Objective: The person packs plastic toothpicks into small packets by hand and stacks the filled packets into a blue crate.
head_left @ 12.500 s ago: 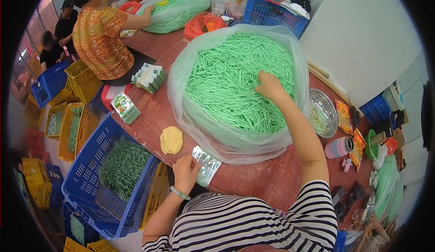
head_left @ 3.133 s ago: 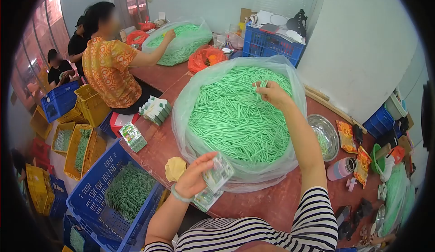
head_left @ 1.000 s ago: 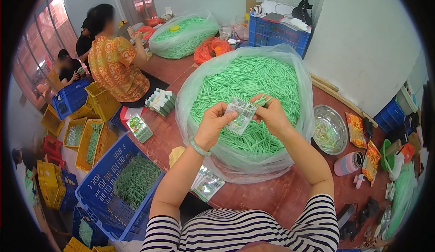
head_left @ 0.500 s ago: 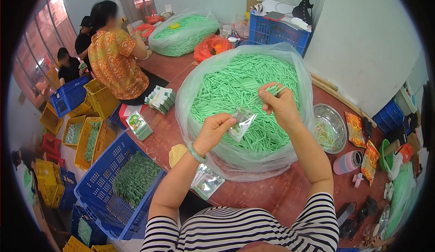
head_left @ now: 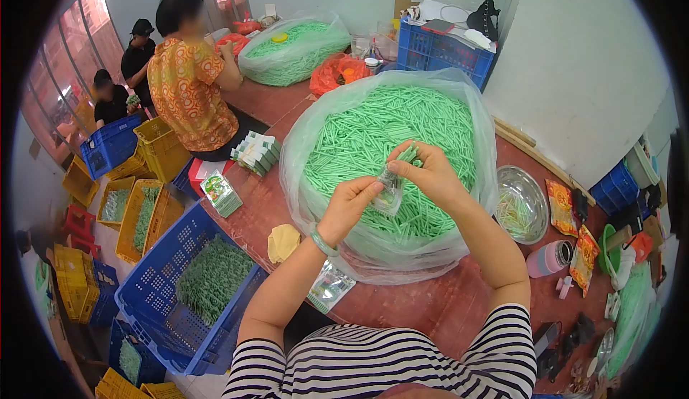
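My left hand (head_left: 351,204), with a bracelet at the wrist, pinches a small clear printed packet (head_left: 388,196) by its edge. Close against the packet's upper end, my right hand (head_left: 428,174) grips a small bunch of green sticks (head_left: 408,155). The sticks meet the packet's mouth; fingers hide how far in they reach. Both hands are above a large clear plastic bag (head_left: 301,237) heaped with loose green sticks (head_left: 359,130). Flat packets (head_left: 331,288) lie on the table below my left forearm.
A blue crate (head_left: 154,306) of filled packets stands left of the red-brown table (head_left: 423,295). Stacked packets (head_left: 256,153) sit at the table's left edge. To the right are a metal bowl (head_left: 522,205) and a pink cup (head_left: 549,259). A co-worker in orange (head_left: 185,94) stands beyond.
My right hand has moved left and down, bringing the green sticks to the packet's upper end. My left hand has shifted slightly right, and the packet now stands more upright.
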`<state>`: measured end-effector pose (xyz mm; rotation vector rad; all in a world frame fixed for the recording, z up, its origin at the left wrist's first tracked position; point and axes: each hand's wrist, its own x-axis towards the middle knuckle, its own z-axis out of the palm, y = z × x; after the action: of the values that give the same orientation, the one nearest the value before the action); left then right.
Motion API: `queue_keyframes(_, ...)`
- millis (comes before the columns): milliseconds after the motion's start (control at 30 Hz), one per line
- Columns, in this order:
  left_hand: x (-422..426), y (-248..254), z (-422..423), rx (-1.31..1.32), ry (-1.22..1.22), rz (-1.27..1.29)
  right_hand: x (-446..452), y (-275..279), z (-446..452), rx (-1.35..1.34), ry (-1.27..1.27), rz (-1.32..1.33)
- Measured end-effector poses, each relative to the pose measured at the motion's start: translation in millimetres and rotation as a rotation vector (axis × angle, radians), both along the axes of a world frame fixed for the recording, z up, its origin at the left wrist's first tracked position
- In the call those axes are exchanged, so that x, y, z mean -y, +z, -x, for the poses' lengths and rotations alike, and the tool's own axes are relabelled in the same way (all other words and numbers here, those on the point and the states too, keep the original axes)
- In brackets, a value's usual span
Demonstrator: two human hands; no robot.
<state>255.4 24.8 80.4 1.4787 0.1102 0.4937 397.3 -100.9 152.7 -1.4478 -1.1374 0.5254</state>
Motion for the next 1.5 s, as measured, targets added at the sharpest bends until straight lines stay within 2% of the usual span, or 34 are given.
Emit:
queue_keyframes(67,3,0,-6,-0.012,-0.071,0.218,0,-3,-2,-0.025,-0.01,0.019)
queue_keyframes(267,4,9,-27,-0.097,-0.15,0.572,1,2,-17,0.07,-0.048,0.169)
queue_keyframes(300,3,7,-32,-0.078,-0.144,0.558,1,5,-19,0.079,-0.058,0.206)
queue_keyframes(400,1,4,-48,-0.015,-0.127,0.534,-4,3,-30,0.334,-0.126,0.051)
queue_keyframes(500,0,11,-55,0.05,-0.121,0.515,-6,5,-40,0.192,-0.051,0.131)
queue_keyframes(600,-5,14,-57,0.067,-0.122,0.447,0,19,-34,0.205,-0.01,0.115)
queue_keyframes(700,-11,18,-57,0.076,-0.107,0.403,0,16,-32,0.13,-0.006,-0.077)
queue_keyframes(800,-15,19,-56,0.1,-0.086,0.392,-1,8,-40,0.066,0.027,0.004)
queue_keyframes(900,-21,13,-56,0.078,-0.106,0.427,-1,10,-40,0.356,-0.058,0.031)
queue_keyframes(967,-24,12,-52,0.035,-0.135,0.47,-2,3,-42,0.351,-0.063,0.128)
queue_keyframes(1000,-22,12,-47,0.041,-0.123,0.422,-4,0,-42,0.349,-0.062,0.178)
queue_keyframes(1100,-16,28,-27,0.038,-0.102,0.279,-15,0,-28,0.234,-0.045,0.09)
queue_keyframes(1167,-25,31,-2,-0.007,-0.074,0.201,-22,10,-1,0.213,0.084,0.127)
queue_keyframes(1233,-46,24,34,-0.048,-0.065,-0.016,-32,6,32,0.168,0.227,0.123)
queue_keyframes(1267,-59,19,62,-0.091,-0.055,-0.117,-34,9,49,0.264,0.246,0.119)
queue_keyframes(1367,-99,10,170,-0.228,0.335,-0.614,-36,18,80,0.428,0.287,0.162)
queue_keyframes(1433,-135,-8,258,-0.487,0.611,-0.691,-39,10,76,0.5,0.274,0.179)
queue_keyframes(1500,-179,-43,352,-0.859,0.726,-0.929,-46,-4,56,0.526,0.24,0.257)
